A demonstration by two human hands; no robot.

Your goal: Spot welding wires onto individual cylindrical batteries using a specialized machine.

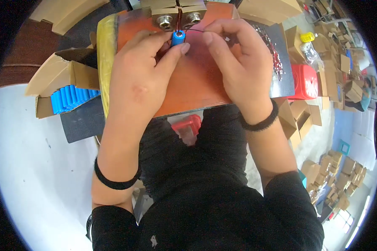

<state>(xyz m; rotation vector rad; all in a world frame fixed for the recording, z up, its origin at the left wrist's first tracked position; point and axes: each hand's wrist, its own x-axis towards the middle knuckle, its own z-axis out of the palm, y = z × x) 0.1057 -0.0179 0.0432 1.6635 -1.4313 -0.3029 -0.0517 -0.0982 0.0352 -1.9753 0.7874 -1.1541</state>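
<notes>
A blue cylindrical battery cell (pixel 178 38) is gripped between the thumb and fingers of my left hand (pixel 142 67), its metal end facing the machine. Right at that end sit the two thin copper-coloured electrodes (pixel 179 20) of a spot welder (pixel 171 8); whether they touch the cell I cannot tell. My right hand (pixel 243 58) pinches a thin dark wire (pixel 194 29) between thumb and forefinger. The wire runs left toward the cell's metal end. Both hands are over the orange work surface (pixel 197 83).
On the left, an open cardboard box (pixel 42 102) holds several blue cells (pixel 73 98). To the right, many thin wires with light ends (pixel 276 62) lie on a dark mat, beside a red plastic container (pixel 304 81). Cardboard boxes fill the right background, where another person (pixel 366 94) is seen.
</notes>
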